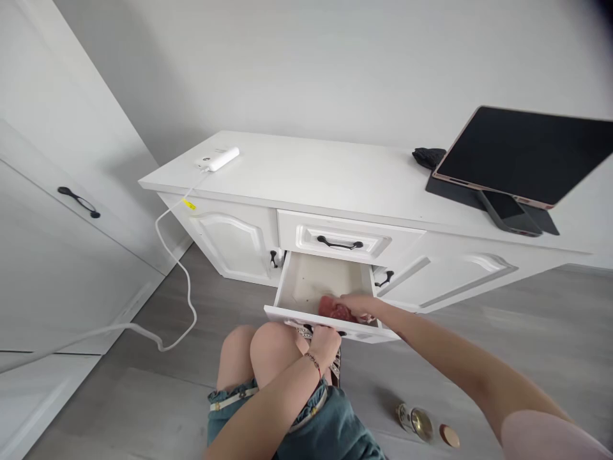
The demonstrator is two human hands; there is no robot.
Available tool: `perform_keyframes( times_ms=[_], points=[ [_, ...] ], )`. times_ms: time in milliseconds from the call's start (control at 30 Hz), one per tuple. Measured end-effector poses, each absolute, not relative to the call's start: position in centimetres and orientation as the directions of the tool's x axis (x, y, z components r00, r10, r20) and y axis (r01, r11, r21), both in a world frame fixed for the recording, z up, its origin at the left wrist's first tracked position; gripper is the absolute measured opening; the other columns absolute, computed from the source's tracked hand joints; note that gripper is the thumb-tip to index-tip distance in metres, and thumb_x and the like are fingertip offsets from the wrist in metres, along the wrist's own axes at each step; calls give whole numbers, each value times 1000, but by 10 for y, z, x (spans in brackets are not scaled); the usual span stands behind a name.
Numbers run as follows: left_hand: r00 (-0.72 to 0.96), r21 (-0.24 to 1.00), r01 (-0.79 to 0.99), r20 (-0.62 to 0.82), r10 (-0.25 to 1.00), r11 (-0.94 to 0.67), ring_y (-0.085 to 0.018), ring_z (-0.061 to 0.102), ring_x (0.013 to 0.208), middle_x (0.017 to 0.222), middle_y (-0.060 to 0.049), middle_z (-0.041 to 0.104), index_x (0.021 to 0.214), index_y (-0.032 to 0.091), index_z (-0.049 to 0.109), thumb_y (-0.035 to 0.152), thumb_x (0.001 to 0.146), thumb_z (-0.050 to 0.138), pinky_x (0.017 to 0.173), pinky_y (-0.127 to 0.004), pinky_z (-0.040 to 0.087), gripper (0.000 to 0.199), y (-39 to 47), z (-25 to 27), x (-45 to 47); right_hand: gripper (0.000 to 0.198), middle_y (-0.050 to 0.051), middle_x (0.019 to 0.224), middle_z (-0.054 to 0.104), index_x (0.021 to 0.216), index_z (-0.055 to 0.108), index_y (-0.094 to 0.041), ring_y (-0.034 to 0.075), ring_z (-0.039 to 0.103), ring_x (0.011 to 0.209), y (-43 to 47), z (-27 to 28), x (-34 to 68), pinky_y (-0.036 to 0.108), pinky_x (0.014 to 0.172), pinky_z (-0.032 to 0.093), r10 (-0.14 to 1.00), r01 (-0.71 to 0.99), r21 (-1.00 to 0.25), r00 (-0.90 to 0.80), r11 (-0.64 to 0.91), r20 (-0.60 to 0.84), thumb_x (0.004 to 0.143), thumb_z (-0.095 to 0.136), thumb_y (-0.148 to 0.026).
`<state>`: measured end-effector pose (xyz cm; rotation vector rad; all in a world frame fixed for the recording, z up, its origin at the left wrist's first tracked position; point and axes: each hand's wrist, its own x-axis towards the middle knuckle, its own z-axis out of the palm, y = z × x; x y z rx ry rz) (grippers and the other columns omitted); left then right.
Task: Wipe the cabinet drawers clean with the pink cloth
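The lower drawer (292, 281) of a white cabinet is pulled out. My left hand (324, 345) is closed around the dark handle on its front, of which only the ends show. Inside the drawer, close to the front panel, my right hand (360, 305) grips a crumpled red bundle (335, 309), perhaps cloth or a packet; its kind is unclear. The fingers are partly hidden behind the bundle and the drawer front. Several small dark specks dot the drawer's bottom.
On the cabinet top (306, 172) stand a white power strip (223, 158), a tablet (522, 153), a phone (511, 211) and a black crumpled item (428, 156). A white cable (189, 287) hangs down at left. A glass jar (416, 421) and round lid (449, 436) rest on the floor.
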<state>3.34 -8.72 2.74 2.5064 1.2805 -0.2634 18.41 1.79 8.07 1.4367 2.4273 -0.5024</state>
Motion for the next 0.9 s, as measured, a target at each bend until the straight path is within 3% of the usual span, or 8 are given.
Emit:
perform_keyframes(
  times_ms=[67,167,300,533,733,900],
  points=[
    [544,197,839,-275,793,-507,-25,67,88,89,-13,72,93,11,73,4,87,47,73,-38,51,27,-85,30,33,52,2,93,68,114,66,-30,16,64,72,12,105,191,23,60,42,744,839,-138,-532,526,-404,67,66,-8],
    [477,211,876,-227,849,-435,-26,64,100,99,-13,71,99,12,71,5,88,44,84,-40,48,29,-77,34,35,49,8,110,63,127,57,-31,22,62,93,-10,151,204,27,69,43,787,823,-27,-552,568,-275,81,53,-13],
    [376,240,913,-180,909,-331,-25,60,105,106,-12,69,103,14,70,9,91,41,92,-41,45,31,-66,39,37,47,6,108,59,131,52,-32,21,62,89,-47,183,228,29,69,43,898,906,1,-420,424,-132,86,46,-18],
    [193,323,938,-171,966,-130,-25,53,118,120,-12,62,113,16,66,10,86,46,99,-37,42,34,-77,40,27,55,11,119,57,139,48,-27,24,58,99,-74,111,258,34,81,49,964,968,-4,-250,251,-94,86,42,-13],
    [39,384,921,-234,971,55,-34,37,135,149,-15,41,131,16,57,10,80,52,103,-46,42,51,-92,49,19,56,11,122,56,142,47,-29,26,52,102,-72,86,227,37,87,50,955,955,-35,-296,296,-4,88,42,-13],
    [108,390,921,-269,957,6,-29,46,130,151,-17,41,140,13,46,5,82,44,102,-41,45,60,-94,48,21,56,12,126,53,143,46,-31,27,50,106,-62,85,182,37,90,48,939,939,-24,-343,344,31,90,41,-15]
  ],
)
